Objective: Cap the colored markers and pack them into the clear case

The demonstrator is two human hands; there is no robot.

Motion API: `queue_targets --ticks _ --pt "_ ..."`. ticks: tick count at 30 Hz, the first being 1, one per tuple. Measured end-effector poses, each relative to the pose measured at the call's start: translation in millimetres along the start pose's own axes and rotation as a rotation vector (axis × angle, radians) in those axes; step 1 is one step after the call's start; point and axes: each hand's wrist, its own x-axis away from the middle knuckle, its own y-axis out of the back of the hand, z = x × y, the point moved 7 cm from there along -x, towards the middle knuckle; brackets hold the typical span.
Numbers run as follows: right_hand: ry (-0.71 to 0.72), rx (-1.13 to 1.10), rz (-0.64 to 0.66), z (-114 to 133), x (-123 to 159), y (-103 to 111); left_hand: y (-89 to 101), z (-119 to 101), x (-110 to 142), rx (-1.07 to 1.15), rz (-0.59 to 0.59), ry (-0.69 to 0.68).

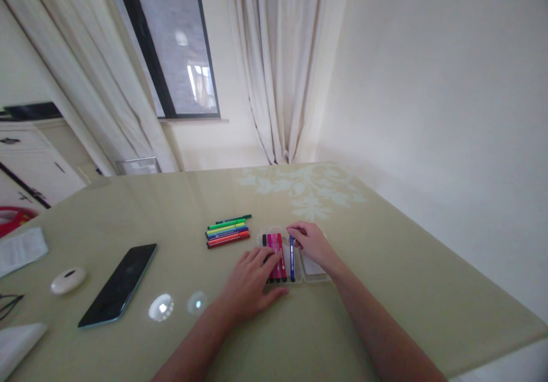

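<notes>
While the right hand (pixel 314 246) bends in over the case (pixel 286 253), its grip is closed to a pinch, thumb and forefinger on the far end of the blue pen (pixel 292 261). That pen lies lengthwise in the case, between the red pen (pixel 281 259) and the lid (pixel 314 266), with a narrow gap on its left. The left hand (pixel 250 282) lies palm down across the case's near left side, its grip loosely open, fingers spread over the row of black, pink and red pens, thumb out along the near edge. Just beyond the left fingers, the loose pens (pixel 228 233) lie side by side on the counter (pixel 171 350), crosswise to those in the case, green ones farthest and red ones nearest. A strip of counter separates them from the case's left edge. Toward the right, a broad stretch of counter runs from the lid to the slanting edge beside the wall (pixel 449 113); another stretch reaches the far edge below the curtain (pixel 278 68). On the left, the phone (pixel 117 286) sits at a slant, well apart from the case, with the white pod (pixel 68 280) farther left and the cloth (pixel 22 250) near the left edge.
</notes>
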Motion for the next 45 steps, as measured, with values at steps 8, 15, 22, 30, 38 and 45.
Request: queue_targets --ticks 8,15,22,30,38,45 --pt "0.041 0.131 -0.034 8 3 -2 -4.3 -17 -2 -0.038 0.067 -0.111" --pt "0.135 0.470 -0.061 23 10 -5 -3.2 -20 -1 -0.044 0.072 -0.103" --pt "0.093 0.395 -0.053 19 10 -9 -6.2 -21 0 -0.085 0.075 -0.137" --pt "0.133 0.443 -0.081 22 13 -14 -7.6 -19 1 -0.078 0.076 -0.131" --pt "0.186 0.513 -0.045 17 11 -19 -7.6 -20 0 -0.098 0.075 -0.147" --pt "0.150 0.217 -0.083 21 7 -5 -7.6 -21 0 -0.107 0.074 -0.161"
